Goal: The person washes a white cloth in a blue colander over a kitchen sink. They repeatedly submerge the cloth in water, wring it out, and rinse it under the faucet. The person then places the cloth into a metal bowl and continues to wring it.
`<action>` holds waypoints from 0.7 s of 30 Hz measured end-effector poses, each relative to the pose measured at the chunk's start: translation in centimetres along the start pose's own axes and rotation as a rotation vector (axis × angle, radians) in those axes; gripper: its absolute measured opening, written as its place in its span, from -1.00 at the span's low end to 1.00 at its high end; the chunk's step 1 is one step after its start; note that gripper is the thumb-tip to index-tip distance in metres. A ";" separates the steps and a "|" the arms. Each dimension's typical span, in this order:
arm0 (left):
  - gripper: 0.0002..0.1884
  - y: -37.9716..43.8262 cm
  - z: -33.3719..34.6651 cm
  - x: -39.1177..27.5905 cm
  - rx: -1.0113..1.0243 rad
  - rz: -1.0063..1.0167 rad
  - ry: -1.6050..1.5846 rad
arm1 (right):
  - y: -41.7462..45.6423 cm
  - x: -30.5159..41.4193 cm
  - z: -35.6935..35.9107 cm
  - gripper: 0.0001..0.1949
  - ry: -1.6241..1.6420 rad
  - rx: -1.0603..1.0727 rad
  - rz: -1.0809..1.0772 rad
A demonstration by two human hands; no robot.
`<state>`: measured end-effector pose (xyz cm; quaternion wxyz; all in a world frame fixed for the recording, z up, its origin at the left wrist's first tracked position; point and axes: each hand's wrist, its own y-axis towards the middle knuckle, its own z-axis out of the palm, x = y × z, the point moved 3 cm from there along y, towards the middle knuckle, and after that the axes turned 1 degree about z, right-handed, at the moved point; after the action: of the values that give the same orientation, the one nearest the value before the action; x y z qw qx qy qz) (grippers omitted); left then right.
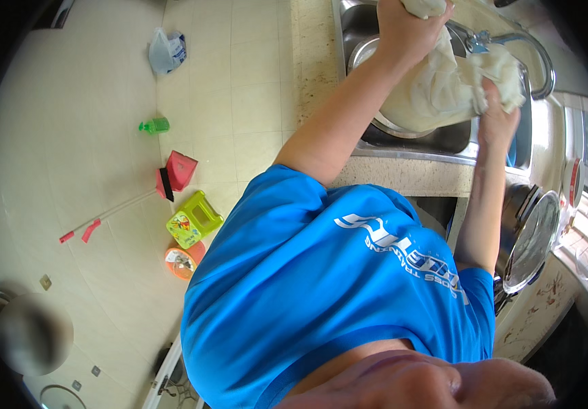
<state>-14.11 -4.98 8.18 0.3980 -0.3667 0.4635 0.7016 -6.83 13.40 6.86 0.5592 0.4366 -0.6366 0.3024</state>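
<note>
A wet, off-white cloth (440, 87) hangs bunched between my two hands above the sink. My left hand (417, 31) grips one twisted end near the top edge of the view, where part of the cloth is cut off. On the other side, my right hand (499, 115) holds a crumpled bundle of the same cloth close to the faucet (542, 56). Under the cloth, a round metal basin (401, 128) sits in the left bowl of the stainless steel sink (447, 140). The cloth hides most of the basin and its contents.
Right of the sink stand a steel pot (511, 214) and a glass lid (532, 245). Left of me are a red dustpan (181, 171) with a broom, a green stool (191, 222), an orange bin (184, 260), a green pump bottle (156, 126) and a plastic bag (163, 53).
</note>
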 end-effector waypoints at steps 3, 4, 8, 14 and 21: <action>-0.88 -0.7 -1.0 1.4 -0.028 0.019 -0.063 | -0.3 4.2 -0.3 -0.57 -0.133 -0.105 0.025; -0.91 -1.0 -0.6 1.9 -0.017 0.041 -0.056 | -0.1 4.9 -0.9 -0.57 -0.083 -0.136 -0.003; -0.94 -3.1 0.7 2.1 -0.231 0.024 -0.040 | 0.4 8.3 -0.6 -0.58 -0.011 -0.059 -0.167; -0.83 -4.3 3.1 6.1 -0.135 -0.482 -1.218 | 0.2 10.5 -0.4 -0.53 -0.073 -0.041 -0.202; -0.74 -4.4 3.1 3.3 -0.139 -0.222 -0.412 | 1.0 4.1 -3.4 -0.54 0.032 -0.179 0.036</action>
<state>-12.01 -0.17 4.60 0.5326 -0.2907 0.2802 0.7438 -6.19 15.90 11.63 0.6004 0.3685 -0.6598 0.2615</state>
